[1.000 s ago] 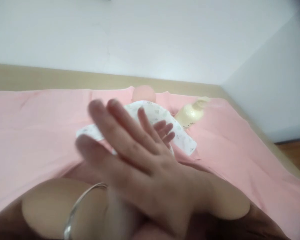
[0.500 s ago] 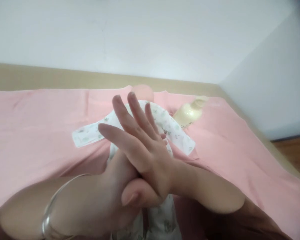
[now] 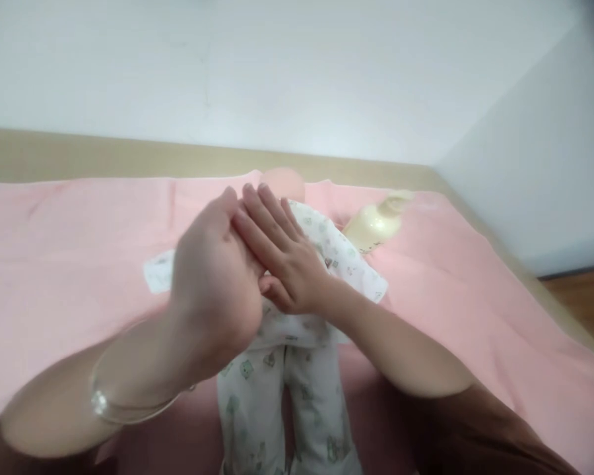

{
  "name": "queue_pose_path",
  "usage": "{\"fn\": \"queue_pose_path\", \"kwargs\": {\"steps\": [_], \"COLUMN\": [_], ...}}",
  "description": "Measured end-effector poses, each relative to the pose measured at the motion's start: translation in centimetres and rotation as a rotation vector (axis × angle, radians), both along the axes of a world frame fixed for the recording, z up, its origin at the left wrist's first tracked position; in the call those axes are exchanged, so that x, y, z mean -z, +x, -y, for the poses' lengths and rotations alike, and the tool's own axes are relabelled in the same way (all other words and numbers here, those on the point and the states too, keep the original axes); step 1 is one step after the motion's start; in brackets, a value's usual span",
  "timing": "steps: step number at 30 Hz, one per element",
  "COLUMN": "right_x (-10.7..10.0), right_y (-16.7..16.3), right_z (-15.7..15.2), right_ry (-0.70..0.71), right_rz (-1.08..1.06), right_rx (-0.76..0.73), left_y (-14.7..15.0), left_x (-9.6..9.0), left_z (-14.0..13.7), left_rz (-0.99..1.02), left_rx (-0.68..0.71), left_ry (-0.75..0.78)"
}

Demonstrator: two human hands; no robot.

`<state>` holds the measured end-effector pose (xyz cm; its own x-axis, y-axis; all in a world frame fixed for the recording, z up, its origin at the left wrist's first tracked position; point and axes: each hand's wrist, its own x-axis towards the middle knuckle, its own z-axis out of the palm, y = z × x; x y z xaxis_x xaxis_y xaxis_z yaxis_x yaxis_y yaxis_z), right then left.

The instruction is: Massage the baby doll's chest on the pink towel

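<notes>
My left hand (image 3: 218, 284), with a silver bangle at its wrist, is raised with its palm turned toward my right hand, its fingers mostly hidden and seemingly outstretched. Against it lies my right hand (image 3: 292, 267), back toward me, fingers extended, its fingertips touching the left hand. I see nothing held in either one. Beneath and behind them is a white baby outfit with small prints: a long-sleeved top (image 3: 346, 254) and trousers (image 3: 255, 402). Above its collar shows a smooth, rounded pink form (image 3: 283, 183), like a doll's head.
A cream-coloured pump bottle (image 3: 373, 227) lies tilted by the outfit's right sleeve. Under everything spreads a pink cloth (image 3: 69, 264) on a beige surface (image 3: 79, 155). White walls (image 3: 277, 72) stand behind and to the right, with brown floor (image 3: 584, 303) at the far right.
My left thumb no longer wraps around the right hand. The left hand has risen and turned, and the right hand has rotated from palm-edge to back toward me, its fingers closer together.
</notes>
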<state>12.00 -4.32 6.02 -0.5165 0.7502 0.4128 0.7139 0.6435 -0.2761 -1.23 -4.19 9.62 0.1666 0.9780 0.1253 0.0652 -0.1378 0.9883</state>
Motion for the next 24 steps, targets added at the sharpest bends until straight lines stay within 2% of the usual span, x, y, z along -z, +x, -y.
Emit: {"fn": "queue_pose_path", "kwargs": {"steps": [1,3,8,12,15,18,24], "right_x": [0.5,1.3,2.5,2.8,2.7,2.5,3.2], "right_y": [0.2,0.6,1.5,1.4,1.1,0.9,0.9], "right_z": [-0.5,-1.2,-2.3,-2.6,-2.5,-2.4,-3.0], "right_ry": [-0.014,-0.031,-0.042,-0.089,-0.146,-0.178,-0.205], "right_rz": [-0.008,-0.029,-0.05,-0.038,-0.02,-0.051,-0.274], "right_rx": [-0.008,-0.018,-0.009,0.036,0.1,0.145,0.293], "left_y": [0.4,1.4,3.2,3.7,3.8,3.7,3.3], "left_x": [-0.1,0.1,2.2,3.8,5.1,6.2,7.0], "left_z": [-0.5,-1.3,-2.8,-4.0,-4.8,-5.1,-5.3], "left_rz": [0.11,0.222,0.076,0.021,0.003,-0.027,-0.173], "left_rx": [0.04,0.052,-0.09,-0.206,-0.222,-0.202,-0.208], "left_ry": [-0.158,-0.279,-0.045,-0.036,-0.032,0.056,0.222]}}
